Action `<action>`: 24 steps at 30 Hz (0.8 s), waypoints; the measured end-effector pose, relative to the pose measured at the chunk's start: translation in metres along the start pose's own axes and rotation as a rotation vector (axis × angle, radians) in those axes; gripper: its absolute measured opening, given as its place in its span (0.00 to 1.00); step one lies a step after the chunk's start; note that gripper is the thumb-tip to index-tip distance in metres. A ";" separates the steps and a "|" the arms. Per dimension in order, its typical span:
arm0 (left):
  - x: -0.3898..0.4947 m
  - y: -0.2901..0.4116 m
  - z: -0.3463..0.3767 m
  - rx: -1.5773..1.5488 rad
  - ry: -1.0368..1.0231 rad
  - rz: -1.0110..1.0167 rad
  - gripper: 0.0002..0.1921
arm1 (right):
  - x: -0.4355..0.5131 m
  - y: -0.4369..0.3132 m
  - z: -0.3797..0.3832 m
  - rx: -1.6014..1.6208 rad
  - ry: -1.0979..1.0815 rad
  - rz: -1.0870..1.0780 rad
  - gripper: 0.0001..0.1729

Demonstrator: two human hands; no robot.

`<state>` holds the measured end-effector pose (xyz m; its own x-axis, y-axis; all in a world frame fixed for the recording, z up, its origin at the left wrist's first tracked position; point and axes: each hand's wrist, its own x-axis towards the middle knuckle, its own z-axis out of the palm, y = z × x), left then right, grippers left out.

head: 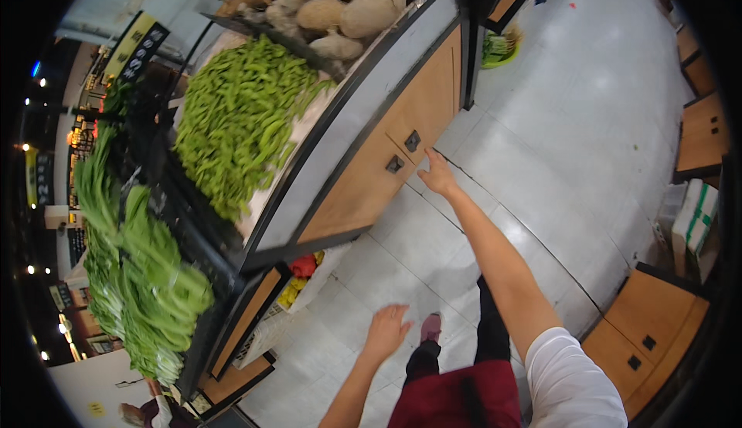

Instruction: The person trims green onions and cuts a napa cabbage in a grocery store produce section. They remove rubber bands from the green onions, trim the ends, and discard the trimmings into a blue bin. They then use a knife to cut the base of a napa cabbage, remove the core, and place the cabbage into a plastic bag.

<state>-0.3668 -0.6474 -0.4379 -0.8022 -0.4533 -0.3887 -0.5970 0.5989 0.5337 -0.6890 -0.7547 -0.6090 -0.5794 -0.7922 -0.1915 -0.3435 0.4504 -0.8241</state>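
My left hand (pixel 387 330) hangs in the air over the tiled floor, its fingers apart and nothing in it. Farther up, my right hand (pixel 437 174) reaches toward the wooden cabinet doors (pixel 377 179) below the produce stand, empty, with a finger extended near a dark square handle (pixel 412 141). Whether that hand touches the door, I cannot tell. On the stand above lies a heap of green bean pods (pixel 249 121). Behind a dark divider are pale brown tubers (pixel 342 8). Long leafy greens (pixel 151 277) fill the left end.
A white crate (pixel 307 283) with red and yellow items stands under the stand's near end. A green basket (pixel 501 57) sits on the floor beyond. Wooden cabinets (pixel 643 318) and a foam box (pixel 694 213) line the right. Another person (pixel 153 410) is at lower left.
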 end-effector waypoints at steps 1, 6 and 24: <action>0.008 0.000 0.009 -0.029 -0.042 -0.059 0.19 | 0.027 0.009 0.019 0.050 0.009 0.066 0.44; 0.078 0.004 0.030 -0.138 -0.061 -0.142 0.18 | 0.061 0.030 0.072 0.065 0.016 0.139 0.43; 0.382 -0.034 -0.030 1.347 0.017 -0.154 0.24 | 0.047 0.207 -0.165 -0.198 0.185 -0.071 0.14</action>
<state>-0.6532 -0.8606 -0.5822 -0.7326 -0.5759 -0.3628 -0.2330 0.7130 -0.6613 -0.9096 -0.6312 -0.7003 -0.6675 -0.7443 -0.0208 -0.5155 0.4822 -0.7083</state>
